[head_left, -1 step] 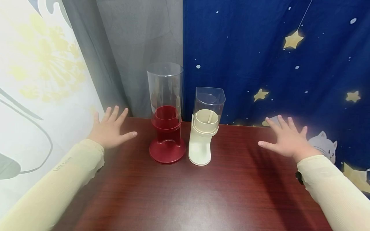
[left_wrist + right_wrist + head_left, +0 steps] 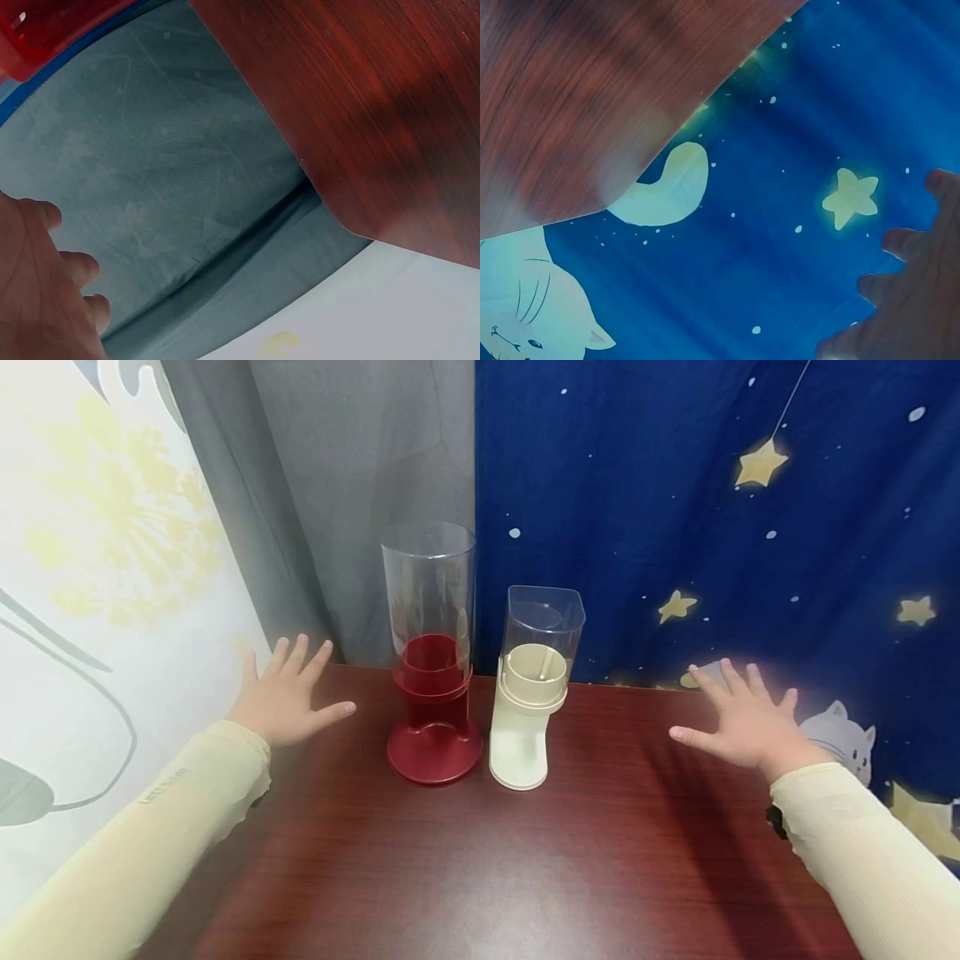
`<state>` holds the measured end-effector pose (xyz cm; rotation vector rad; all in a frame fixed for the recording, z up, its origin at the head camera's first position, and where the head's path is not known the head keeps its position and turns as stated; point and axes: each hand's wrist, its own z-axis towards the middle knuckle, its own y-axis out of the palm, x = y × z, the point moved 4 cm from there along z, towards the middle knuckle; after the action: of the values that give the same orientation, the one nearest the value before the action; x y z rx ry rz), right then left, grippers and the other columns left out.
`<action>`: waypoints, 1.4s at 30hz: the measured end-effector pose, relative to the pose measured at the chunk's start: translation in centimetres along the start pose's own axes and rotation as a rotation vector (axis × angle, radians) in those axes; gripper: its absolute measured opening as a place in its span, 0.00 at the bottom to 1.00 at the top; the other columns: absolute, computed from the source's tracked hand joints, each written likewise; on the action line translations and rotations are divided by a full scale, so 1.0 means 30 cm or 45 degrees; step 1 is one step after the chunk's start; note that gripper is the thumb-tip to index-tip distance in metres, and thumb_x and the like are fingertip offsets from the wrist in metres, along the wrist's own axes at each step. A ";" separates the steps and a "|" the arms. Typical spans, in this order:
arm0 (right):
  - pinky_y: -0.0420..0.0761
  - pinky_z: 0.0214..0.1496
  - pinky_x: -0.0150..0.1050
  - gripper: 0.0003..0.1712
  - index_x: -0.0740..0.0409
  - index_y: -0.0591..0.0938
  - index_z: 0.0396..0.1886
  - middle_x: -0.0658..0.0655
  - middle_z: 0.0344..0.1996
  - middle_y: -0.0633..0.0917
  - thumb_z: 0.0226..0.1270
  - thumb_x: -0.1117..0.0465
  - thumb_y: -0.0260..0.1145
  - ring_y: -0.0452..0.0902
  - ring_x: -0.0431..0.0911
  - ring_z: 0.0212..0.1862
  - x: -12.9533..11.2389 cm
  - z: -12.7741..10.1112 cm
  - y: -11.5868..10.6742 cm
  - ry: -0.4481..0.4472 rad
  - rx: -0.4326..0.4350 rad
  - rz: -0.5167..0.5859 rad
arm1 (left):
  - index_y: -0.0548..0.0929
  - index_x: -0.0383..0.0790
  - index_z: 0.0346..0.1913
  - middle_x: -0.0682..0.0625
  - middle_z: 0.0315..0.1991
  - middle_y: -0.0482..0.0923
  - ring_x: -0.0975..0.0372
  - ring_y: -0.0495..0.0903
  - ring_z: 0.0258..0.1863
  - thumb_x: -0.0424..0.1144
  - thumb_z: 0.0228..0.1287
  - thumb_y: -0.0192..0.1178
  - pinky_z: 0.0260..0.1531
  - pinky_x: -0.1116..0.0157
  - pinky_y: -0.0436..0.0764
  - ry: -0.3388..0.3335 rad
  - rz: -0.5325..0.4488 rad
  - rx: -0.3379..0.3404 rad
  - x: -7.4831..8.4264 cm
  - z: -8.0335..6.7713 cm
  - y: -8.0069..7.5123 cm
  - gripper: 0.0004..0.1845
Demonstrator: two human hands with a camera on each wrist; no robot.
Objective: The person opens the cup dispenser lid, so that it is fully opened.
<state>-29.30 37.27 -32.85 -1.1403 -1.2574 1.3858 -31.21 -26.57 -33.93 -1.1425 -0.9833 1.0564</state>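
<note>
Two dispensers stand side by side at the back of the dark wooden table. The red one has a tall clear cylinder on a red round base. The cream one is shorter, with a clear squarish top. My left hand hovers flat with fingers spread, left of the red dispenser and apart from it. My right hand is spread the same way to the right of the cream dispenser. Neither hand holds anything. The left hand and the right hand show only partly in the wrist views.
A grey curtain hangs behind the table at the left, a blue starry cloth with a cat print at the right. A white flowered panel borders the left edge. The table edge shows in the left wrist view.
</note>
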 end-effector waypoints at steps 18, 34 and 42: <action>0.55 0.77 0.74 0.59 0.46 0.53 0.87 0.65 0.84 0.56 0.67 0.43 0.76 0.51 0.67 0.83 -0.204 0.065 -0.246 -0.170 0.339 0.620 | 0.37 0.50 0.87 0.37 0.86 0.43 0.36 0.38 0.84 0.73 0.63 0.65 0.78 0.29 0.40 0.065 -0.439 0.075 0.080 0.040 0.005 0.64; 0.56 0.81 0.68 0.57 0.41 0.53 0.87 0.57 0.84 0.58 0.66 0.39 0.74 0.53 0.59 0.84 -0.526 0.159 -0.439 -0.321 0.313 0.664 | 0.37 0.62 0.86 0.49 0.87 0.43 0.45 0.49 0.85 0.65 0.54 0.76 0.72 0.32 0.66 -0.024 -0.874 0.125 0.218 0.076 0.026 0.68; 0.56 0.83 0.64 0.57 0.37 0.54 0.86 0.53 0.84 0.59 0.65 0.38 0.75 0.54 0.56 0.84 -0.659 0.197 -0.484 -0.400 0.303 0.734 | 0.37 0.60 0.87 0.46 0.86 0.47 0.45 0.51 0.84 0.63 0.51 0.80 0.72 0.33 0.66 -0.046 -0.995 0.150 0.269 0.109 0.052 0.71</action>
<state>-31.48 17.75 -16.99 -1.1977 -0.9643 2.1505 -32.78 -17.89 -34.48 -0.5482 -1.2322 0.4890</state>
